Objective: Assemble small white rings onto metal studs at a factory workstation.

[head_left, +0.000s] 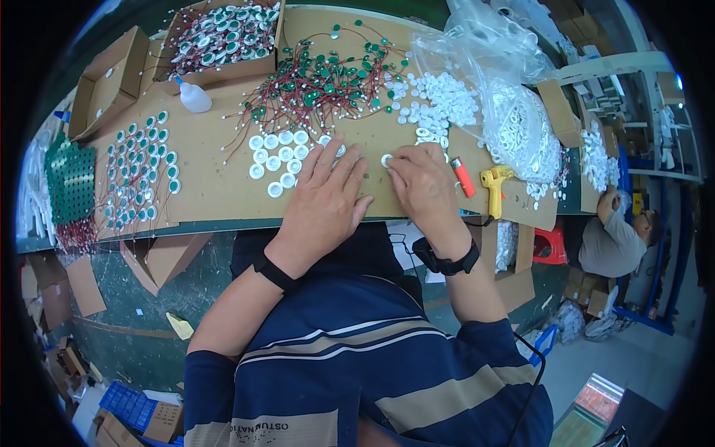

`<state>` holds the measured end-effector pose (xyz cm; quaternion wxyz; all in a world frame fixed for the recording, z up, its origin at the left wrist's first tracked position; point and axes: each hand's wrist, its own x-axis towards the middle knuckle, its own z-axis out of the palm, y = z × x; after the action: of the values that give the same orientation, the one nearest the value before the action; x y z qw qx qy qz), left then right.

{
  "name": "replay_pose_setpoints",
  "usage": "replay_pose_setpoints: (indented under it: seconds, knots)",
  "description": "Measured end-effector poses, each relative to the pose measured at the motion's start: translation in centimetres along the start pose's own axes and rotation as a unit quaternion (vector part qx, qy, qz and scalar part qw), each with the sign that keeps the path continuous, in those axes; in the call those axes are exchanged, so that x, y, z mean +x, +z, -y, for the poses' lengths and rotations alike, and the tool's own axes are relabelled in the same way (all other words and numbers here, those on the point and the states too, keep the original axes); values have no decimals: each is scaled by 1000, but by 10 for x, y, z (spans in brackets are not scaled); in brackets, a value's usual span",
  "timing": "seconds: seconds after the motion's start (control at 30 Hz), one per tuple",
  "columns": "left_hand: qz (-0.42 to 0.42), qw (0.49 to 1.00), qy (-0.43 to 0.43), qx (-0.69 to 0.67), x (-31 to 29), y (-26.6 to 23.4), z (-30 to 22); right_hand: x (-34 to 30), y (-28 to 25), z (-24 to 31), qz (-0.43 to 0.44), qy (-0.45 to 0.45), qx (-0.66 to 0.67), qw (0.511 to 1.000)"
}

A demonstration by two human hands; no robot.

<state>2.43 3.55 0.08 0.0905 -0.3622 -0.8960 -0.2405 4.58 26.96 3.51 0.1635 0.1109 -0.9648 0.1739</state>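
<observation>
Two bare hands mid-frame: left hand is palm-down, fingers loosely spread over the right end of the white cups sitting left of centre. Right hand has thumb and fingertips pinching a small white disc just right of centre. Red lighter and yellow glue gun lie right of that, wired green discs heaped messily in the upper middle.

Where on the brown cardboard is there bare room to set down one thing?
One patch lies between the rows of green-centred discs and the white rings, below the bottle. A narrower gap separates the left hand and right hand. The far side is crowded: wired green discs, loose white pieces.
</observation>
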Motion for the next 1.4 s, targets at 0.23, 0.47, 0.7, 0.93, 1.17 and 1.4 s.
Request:
replay_pose_setpoints:
  seconds: [0.23, 0.47, 0.7, 0.93, 1.17, 1.4]
  knots:
    - [1, 1000, 5, -3, 0, -1, 0, 12, 8, -10, 33, -26, 89, 995]
    - [1, 1000, 10, -5, 0, -3, 0, 41, 4, -40, -25, 49, -33, 998]
    - [8, 1000, 10, -11, 1, -3, 0, 47, 11, -43, -7, 42, -51, 998]
    - [15, 1000, 1, -22, 0, -3, 1, 40, 8, -41, 7, 4, -4, 1000]
    - [12, 1000, 1, -28, 0, -2, 1, 39, 4, -34, 23, 44, -4, 999]
    - [9, 1000, 0, -28, 0, -4, 1, 37, 0, -33, 47, 35, 14, 998]
